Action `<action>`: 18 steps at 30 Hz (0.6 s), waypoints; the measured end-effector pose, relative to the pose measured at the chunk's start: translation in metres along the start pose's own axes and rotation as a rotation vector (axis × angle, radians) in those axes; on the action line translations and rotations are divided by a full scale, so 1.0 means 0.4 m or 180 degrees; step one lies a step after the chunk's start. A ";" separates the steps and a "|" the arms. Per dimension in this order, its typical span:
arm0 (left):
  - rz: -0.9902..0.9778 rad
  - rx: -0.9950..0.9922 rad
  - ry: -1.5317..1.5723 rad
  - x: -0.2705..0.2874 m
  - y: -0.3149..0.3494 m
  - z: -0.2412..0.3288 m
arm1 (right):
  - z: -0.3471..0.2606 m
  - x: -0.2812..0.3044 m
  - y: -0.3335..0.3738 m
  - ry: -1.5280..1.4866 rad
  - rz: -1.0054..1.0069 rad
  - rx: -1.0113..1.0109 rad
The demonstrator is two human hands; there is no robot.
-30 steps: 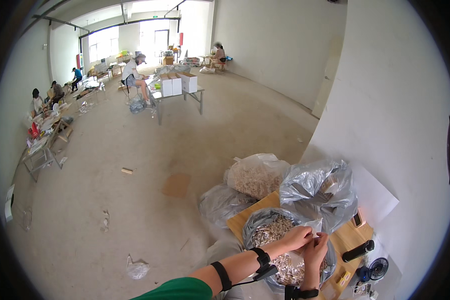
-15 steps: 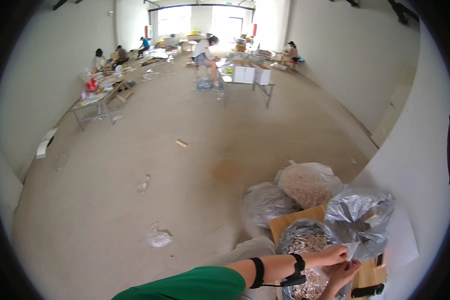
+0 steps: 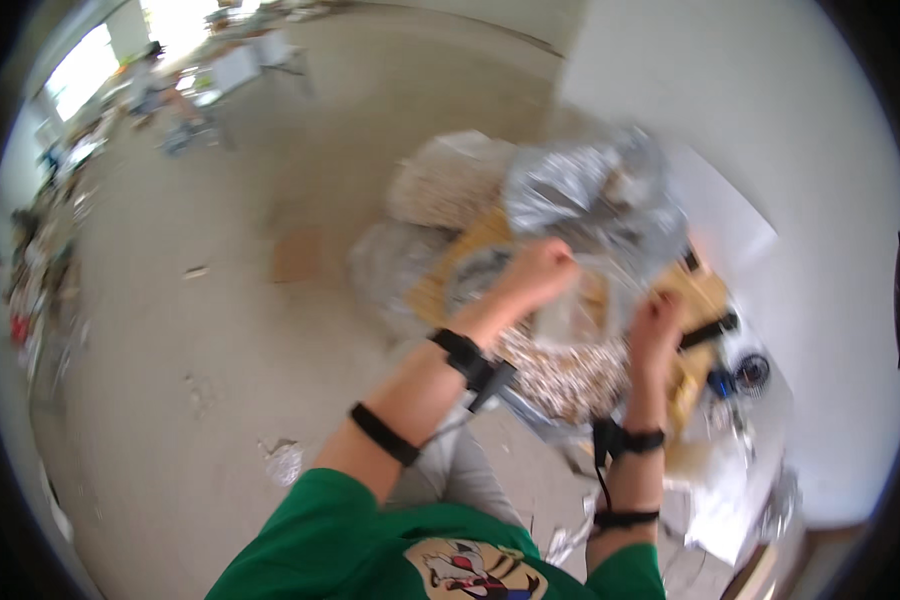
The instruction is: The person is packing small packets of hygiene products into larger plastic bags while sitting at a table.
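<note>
A: Big bare concrete floor, tables way off at upper left. Where's the clear bag?

B: Mid-frame, between both fists. Left hand and right hand are apart, each gripping an edge; the left sits higher. Blurry though.

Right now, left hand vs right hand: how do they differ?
The left hand is raised higher and reaches farther out over the bags; the right hand sits lower, nearer the body. The left looks fisted; the right's fingers point up. Both wear black wrist straps and grip clear plastic, blurred.
</note>
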State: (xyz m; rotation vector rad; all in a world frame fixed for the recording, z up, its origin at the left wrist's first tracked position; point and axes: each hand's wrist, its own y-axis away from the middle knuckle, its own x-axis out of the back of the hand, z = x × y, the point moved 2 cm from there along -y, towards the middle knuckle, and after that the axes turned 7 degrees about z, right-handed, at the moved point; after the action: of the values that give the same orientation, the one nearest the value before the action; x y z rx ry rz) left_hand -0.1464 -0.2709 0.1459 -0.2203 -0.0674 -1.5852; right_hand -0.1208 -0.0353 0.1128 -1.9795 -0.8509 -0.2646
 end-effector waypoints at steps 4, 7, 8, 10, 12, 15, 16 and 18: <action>-0.0426 0.0245 -0.0572 -0.031 -0.003 0.047 | -0.083 0.050 -0.014 -0.0938 -0.0245 -0.0408; -0.0334 -0.0385 -0.1359 -0.081 0.027 0.063 | -0.083 0.067 -0.014 -0.0839 -0.0289 -0.0395; -0.0304 -0.0421 -0.1348 -0.096 0.035 0.062 | -0.087 0.068 -0.011 -0.0852 -0.0296 -0.0261; -0.0309 -0.0441 -0.1341 -0.114 0.048 0.058 | -0.107 0.071 -0.006 -0.0831 -0.0413 -0.0196; -0.0421 -0.0248 -0.1718 -0.118 0.050 0.059 | -0.149 0.098 0.000 -0.0607 -0.0781 -0.0336; -0.0561 -0.0299 -0.1873 -0.121 0.060 0.075 | -0.153 0.113 0.012 -0.0235 -0.1291 -0.0519; -0.0741 0.0081 -0.1616 -0.116 0.053 0.070 | -0.143 0.106 0.014 -0.0182 -0.1444 -0.0334; -0.1009 0.0680 -0.0998 -0.092 0.040 0.054 | -0.117 0.110 0.005 -0.0122 -0.1591 -0.0167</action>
State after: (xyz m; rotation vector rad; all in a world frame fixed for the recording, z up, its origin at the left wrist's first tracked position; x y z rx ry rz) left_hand -0.1278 -0.2312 0.1586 -0.2997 -0.5352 -1.8307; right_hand -0.0801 -0.0547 0.1585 -1.7968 -1.3707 -0.5408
